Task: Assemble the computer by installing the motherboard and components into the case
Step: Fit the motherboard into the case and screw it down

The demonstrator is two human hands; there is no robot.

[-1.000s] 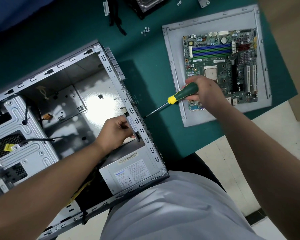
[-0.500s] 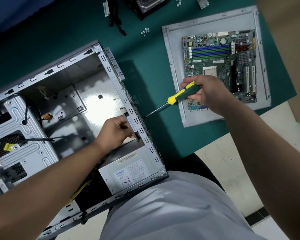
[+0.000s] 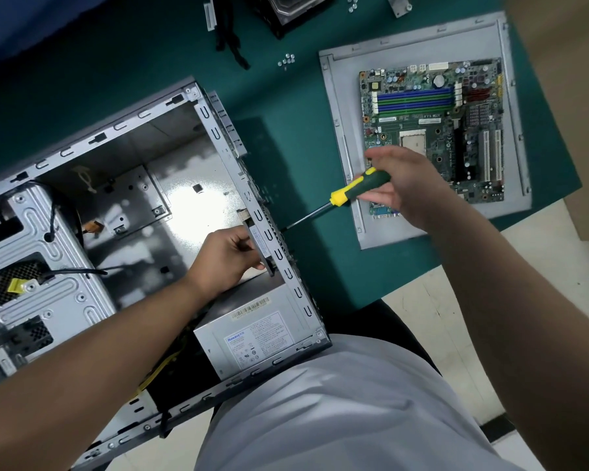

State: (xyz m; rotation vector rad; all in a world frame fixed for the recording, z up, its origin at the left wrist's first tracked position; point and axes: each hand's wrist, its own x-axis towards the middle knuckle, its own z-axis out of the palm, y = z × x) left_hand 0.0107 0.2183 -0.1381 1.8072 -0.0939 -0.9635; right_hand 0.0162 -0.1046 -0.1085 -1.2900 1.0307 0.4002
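The open grey computer case (image 3: 123,137) lies on its side on the green table. My left hand (image 3: 225,256) reaches inside and grips a flat black part (image 3: 262,246) pressed against the case's rear wall. My right hand (image 3: 405,185) holds a green and yellow screwdriver (image 3: 351,192), whose tip touches the outside of that rear wall. The green motherboard (image 3: 456,124) lies on a grey side panel (image 3: 340,96) to the right. A grey power supply (image 3: 252,338) sits in the near corner of the case.
A drive cage (image 3: 31,273) with black cables fills the case's left end. Loose screws (image 3: 286,59) lie on the table behind the case, with black cables (image 3: 228,32) and a dark component (image 3: 286,11) farther back. A brown cardboard box (image 3: 565,79) stands at the right.
My right hand has shifted its fingers on the screwdriver handle, loosening and regripping as it turns. The screwdriver tip stays on the rear wall. My left hand has not moved.
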